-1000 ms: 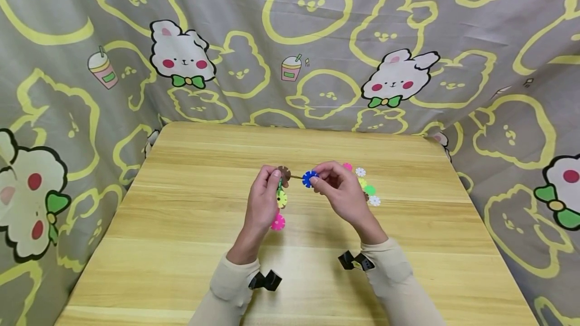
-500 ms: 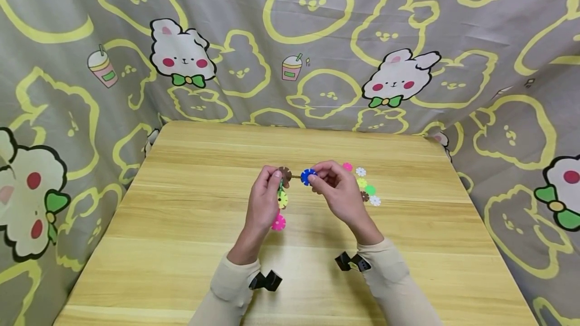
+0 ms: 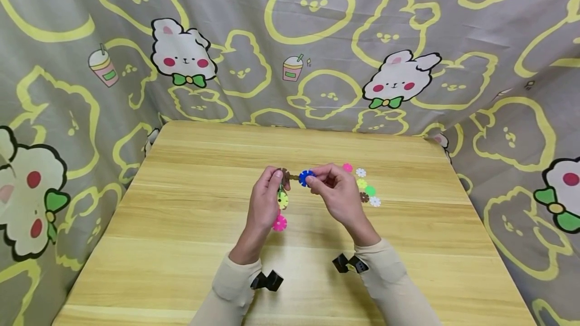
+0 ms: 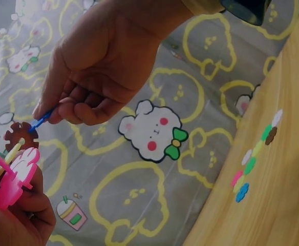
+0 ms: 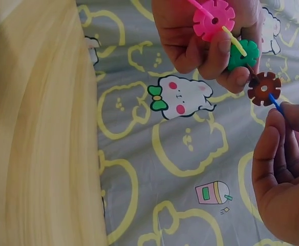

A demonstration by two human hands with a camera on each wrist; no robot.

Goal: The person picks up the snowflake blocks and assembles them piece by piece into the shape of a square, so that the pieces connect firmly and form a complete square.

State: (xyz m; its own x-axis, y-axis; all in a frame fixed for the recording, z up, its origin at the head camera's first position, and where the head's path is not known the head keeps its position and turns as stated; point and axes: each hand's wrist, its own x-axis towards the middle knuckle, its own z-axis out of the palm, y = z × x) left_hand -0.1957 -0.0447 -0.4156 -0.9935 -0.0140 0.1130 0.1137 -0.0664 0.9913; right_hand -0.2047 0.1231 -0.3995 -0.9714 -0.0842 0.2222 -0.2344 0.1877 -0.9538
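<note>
Head view: right hand (image 3: 342, 195) pinches blue disc (image 3: 305, 178) in its fingers (image 3: 323, 169), at three o'clock from disc chain (image 3: 283, 200) pinched by left hand (image 3: 263, 197).

The blue disc (image 3: 303, 178), notched and flat, is being pinched at one edge by the right fingers (image 5: 268, 143). Its opposite edge is touching the rim of a brown disc (image 5: 264, 98); seating depth is remaining unclear. That disc is ending a chain (image 4: 11, 192) gripped by the left fingers (image 5: 236, 78). A second brown disc (image 3: 285, 174), crosswise, is linking it to the green disc (image 5: 249, 59); a yellow disc (image 3: 284, 197) and pink discs (image 5: 207, 25) are following, beside the left fingers.
</note>
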